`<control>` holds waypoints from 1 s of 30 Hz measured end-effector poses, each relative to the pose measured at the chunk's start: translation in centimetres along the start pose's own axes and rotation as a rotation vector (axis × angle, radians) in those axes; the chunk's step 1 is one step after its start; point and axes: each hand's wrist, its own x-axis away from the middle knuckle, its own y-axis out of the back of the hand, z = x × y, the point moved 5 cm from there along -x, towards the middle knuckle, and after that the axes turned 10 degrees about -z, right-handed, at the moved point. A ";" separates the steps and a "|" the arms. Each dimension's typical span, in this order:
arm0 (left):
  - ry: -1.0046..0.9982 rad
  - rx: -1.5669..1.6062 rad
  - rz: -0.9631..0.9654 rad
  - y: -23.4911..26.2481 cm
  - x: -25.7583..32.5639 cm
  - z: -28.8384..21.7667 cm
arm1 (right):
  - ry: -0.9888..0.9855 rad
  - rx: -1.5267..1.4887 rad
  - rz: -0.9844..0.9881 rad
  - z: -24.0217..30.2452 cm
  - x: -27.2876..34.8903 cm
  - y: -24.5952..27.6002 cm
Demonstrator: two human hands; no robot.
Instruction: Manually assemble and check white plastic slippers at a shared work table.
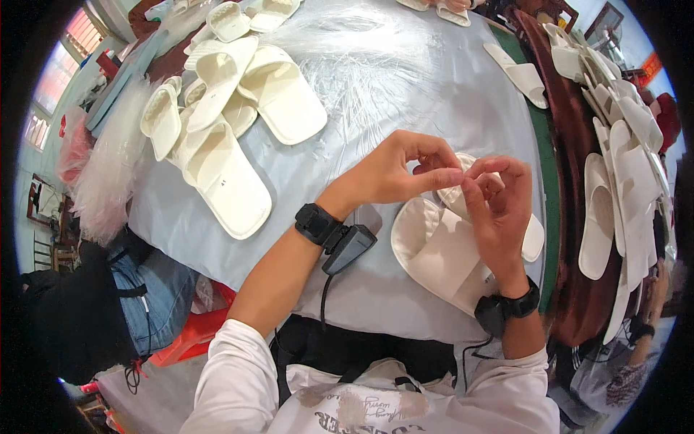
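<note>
My left hand [399, 170] and my right hand [500, 210] meet fingertip to fingertip, each closed in a pinch. Whatever they hold between them, if anything, is too small or thin to make out. Just beneath them lies a pair of cream open-toe slippers: the nearer slipper [439, 249] shows its wide strap, while the farther slipper [450, 197] is largely covered by my right hand. Loose clear plastic strands [358, 98] are spread over the table beyond my left hand. A black band with a small device is strapped round each wrist.
A heap of cream slippers [231, 177] covers the table's left side. One slipper [519, 76] lies at the far right edge. More slippers [625, 170] are stacked on a brown surface to the right. Bundled clear strands [116, 173] hang off the left edge, near a person in jeans [155, 304].
</note>
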 end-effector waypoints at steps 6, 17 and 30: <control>0.023 0.050 0.025 0.2 -0.2 0.0 | -0.024 0.029 0.043 0.8 -0.1 -0.5; 0.090 0.092 0.100 -0.8 0.1 1.6 | 0.097 0.244 0.056 0.0 0.3 -0.6; 0.048 0.145 0.045 -0.2 -0.3 0.3 | -0.028 0.147 -0.058 -0.3 0.4 0.4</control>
